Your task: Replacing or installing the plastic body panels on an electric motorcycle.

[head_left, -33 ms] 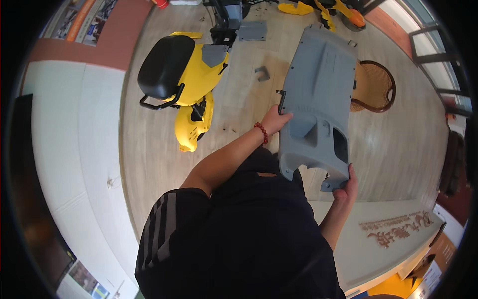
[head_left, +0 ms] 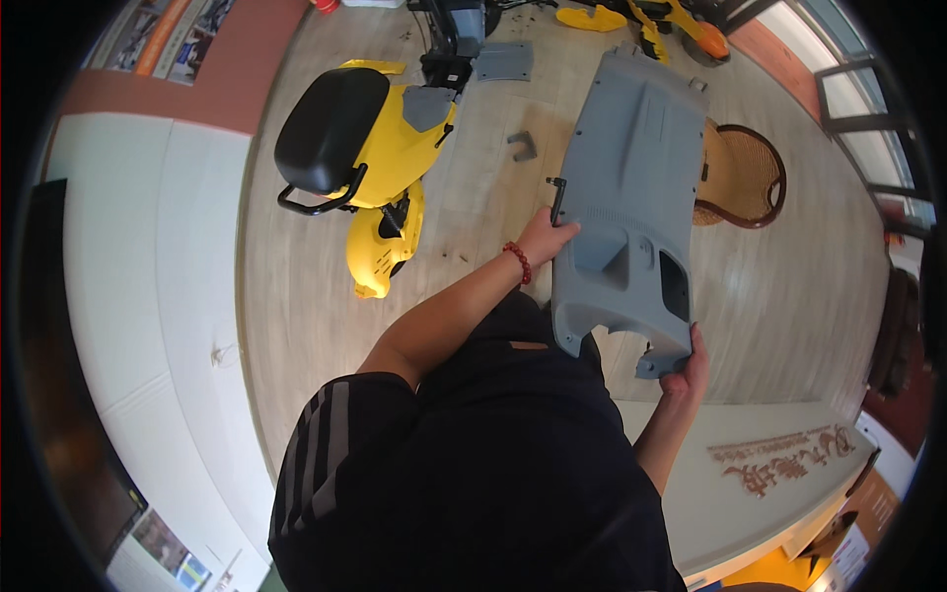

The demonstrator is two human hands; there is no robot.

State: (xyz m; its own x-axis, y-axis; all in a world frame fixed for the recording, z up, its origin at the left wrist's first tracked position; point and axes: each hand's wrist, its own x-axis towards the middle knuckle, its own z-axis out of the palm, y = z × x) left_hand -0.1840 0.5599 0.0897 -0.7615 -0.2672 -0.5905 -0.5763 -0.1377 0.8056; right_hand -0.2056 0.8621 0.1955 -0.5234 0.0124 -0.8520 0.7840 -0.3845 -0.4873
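Note:
A large grey plastic scooter panel [head_left: 631, 148] is held up in front of my body, its cut-out end toward me. On its left edge, my left hand [head_left: 546, 237] is closed, the thumb lying over the rim. A thin black tool with a bent head [head_left: 558, 197] sticks up from that same hand along the panel's edge; its lower end is hidden. My right hand [head_left: 692, 365] grips the near right corner from the outside, with most fingers out of sight behind it. The panel has a moulded pocket and a dark oblong opening.
Left of the panel stands a yellow scooter rear body [head_left: 395, 148] with a black seat [head_left: 332, 130]. A small grey bracket [head_left: 522, 146] and a flat grey plate [head_left: 504, 61] lie on the floor. To the right is a woven chair [head_left: 745, 178]; a white counter [head_left: 789, 513] stands at lower right.
The surroundings have shifted slightly in view, with the chair a little lower. Both hands keep the same hold on the grey panel.

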